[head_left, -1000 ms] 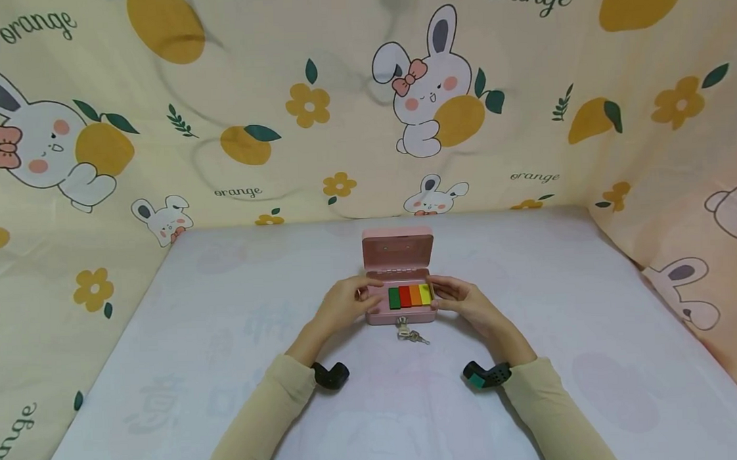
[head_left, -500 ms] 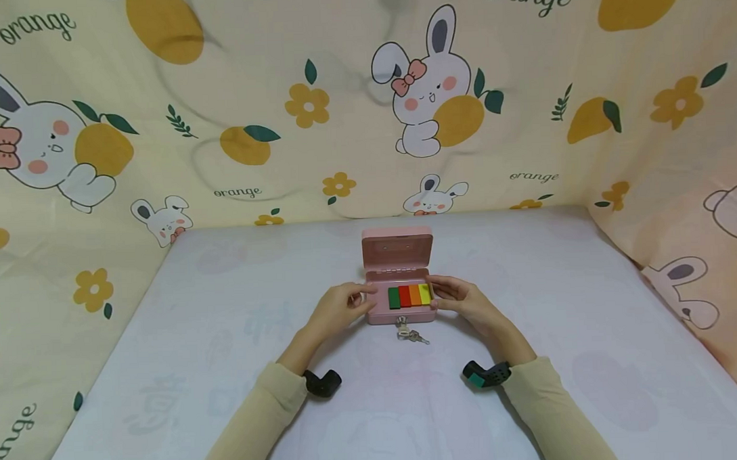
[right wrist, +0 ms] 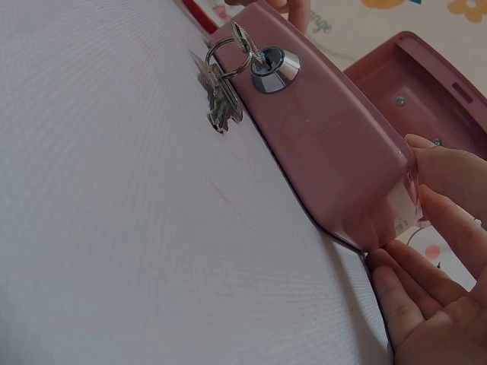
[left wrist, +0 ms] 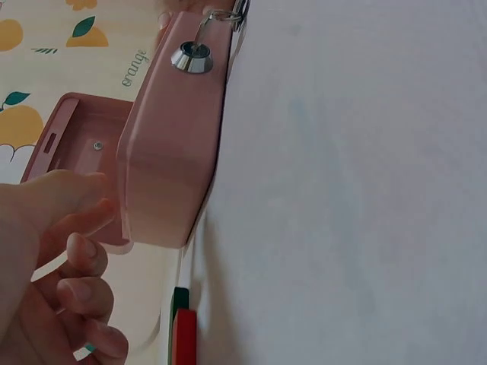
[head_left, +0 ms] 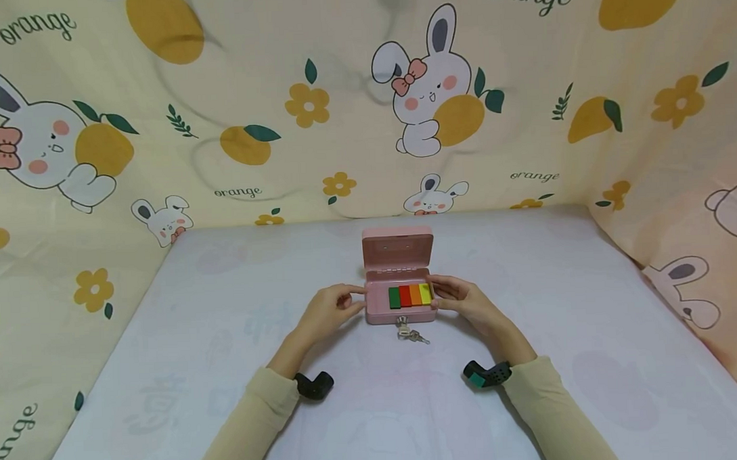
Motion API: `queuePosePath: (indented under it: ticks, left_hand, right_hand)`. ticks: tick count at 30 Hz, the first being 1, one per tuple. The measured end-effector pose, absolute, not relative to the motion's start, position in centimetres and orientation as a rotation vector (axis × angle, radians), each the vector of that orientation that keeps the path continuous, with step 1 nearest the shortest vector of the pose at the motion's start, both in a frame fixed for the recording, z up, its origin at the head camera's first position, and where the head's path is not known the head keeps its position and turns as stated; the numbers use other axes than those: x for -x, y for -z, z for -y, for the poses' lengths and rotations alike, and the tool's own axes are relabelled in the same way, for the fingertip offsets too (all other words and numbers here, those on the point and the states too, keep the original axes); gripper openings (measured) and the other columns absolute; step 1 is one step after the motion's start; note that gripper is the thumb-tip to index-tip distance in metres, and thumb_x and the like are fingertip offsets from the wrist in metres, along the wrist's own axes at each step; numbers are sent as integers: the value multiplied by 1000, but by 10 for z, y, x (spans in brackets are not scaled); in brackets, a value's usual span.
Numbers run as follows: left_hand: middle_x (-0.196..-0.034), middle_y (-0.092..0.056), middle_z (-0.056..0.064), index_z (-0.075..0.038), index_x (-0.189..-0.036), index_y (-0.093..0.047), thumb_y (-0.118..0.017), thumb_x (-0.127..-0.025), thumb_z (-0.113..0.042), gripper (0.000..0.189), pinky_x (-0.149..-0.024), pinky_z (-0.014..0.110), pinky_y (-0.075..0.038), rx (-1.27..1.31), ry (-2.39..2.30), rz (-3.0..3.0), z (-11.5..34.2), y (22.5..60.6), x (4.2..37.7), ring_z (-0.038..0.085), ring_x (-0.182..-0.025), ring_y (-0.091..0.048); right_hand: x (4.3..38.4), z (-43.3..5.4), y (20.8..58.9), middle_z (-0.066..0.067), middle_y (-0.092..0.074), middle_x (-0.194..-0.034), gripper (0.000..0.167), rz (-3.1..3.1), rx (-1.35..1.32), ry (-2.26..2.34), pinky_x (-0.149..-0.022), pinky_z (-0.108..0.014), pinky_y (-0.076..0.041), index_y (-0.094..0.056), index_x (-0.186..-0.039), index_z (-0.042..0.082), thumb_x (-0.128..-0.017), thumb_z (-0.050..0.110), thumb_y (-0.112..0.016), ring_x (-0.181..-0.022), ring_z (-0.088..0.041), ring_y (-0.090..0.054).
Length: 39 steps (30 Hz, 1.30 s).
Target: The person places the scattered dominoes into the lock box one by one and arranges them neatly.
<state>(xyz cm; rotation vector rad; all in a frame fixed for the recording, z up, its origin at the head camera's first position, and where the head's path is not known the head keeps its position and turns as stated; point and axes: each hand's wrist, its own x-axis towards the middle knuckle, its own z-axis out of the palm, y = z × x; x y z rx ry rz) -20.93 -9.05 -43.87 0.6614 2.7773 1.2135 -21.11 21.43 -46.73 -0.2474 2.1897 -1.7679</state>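
A pink cash box (head_left: 402, 317) stands with its lid (head_left: 397, 251) raised. Inside lies a row of coloured blocks (head_left: 409, 295): green, red, orange and yellow. My right hand (head_left: 470, 305) grips the box's right end. In the right wrist view a digit lies on the top rim and other fingers (right wrist: 399, 293) are at the bottom edge. My left hand (head_left: 327, 313) is at the box's left end, fingers loosely bent and nothing held. Keys (right wrist: 224, 99) hang on a ring from the front lock (right wrist: 275, 70).
White cloth (head_left: 374, 406) covers the table. Behind it hangs a cream backdrop (head_left: 351, 75) with rabbits and oranges. In the left wrist view a green piece (left wrist: 177, 300) and a red piece (left wrist: 184, 337) show past the box's left end.
My left hand has drawn back leftward from over the box's left rim to its outer side. The right hand, the box and the blocks have stayed in place.
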Motion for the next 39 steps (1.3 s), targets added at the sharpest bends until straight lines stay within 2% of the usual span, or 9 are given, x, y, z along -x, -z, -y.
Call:
queuePosePath:
  ticks: [9, 20, 28, 35, 39]
  left_hand:
    - [-67, -47, -3, -6, -112, -70, -67, -90, -20, 26, -60, 18, -32, -646, -1204, -2765, 103, 438, 212, 5, -60, -38]
    - [-70, -47, -4, -5, -111, -70, -66, -91, -19, 24, -64, 18, -35, -639, -1189, -2716, 119, 442, 215, 6, -65, -42]
    - [-70, -47, -5, -7, -111, -71, -66, -90, -18, 24, -63, 17, -35, -641, -1164, -2669, 125, 445, 220, 6, -66, -43]
    - [-73, -49, -4, -8, -109, -71, -67, -90, -19, 22, -61, 17, -35, -629, -1158, -2633, 132, 442, 221, 6, -66, -43]
    - [-72, -49, -3, -8, -107, -72, -68, -89, -19, 22, -60, 17, -35, -638, -1161, -2610, 138, 443, 223, 6, -66, -42]
  right_hand:
    - [211, -213, 467, -17, -35, -155, 63, -2181, 236, 1773, -106, -18, -40, -42, -144, 6, -88, 17, -69, -145, -35, -33]
    - [211, -212, 466, -16, -35, -155, 62, -2175, 213, 1776, -110, -26, -36, -41, -145, 6, -89, 15, -68, -145, -34, -33]
    - [211, -213, 467, -17, -36, -155, 63, -2179, 241, 1775, -104, -15, -40, -41, -145, 6, -89, 18, -68, -145, -35, -33]
    - [210, -213, 464, -20, -37, -153, 64, -2193, 242, 1765, -106, -20, -40, -40, -145, 4, -89, 16, -68, -144, -37, -35]
    - [210, -213, 465, -19, -37, -153, 64, -2191, 241, 1764, -105, -18, -40, -40, -145, 4, -89, 17, -68, -144, -36, -35]
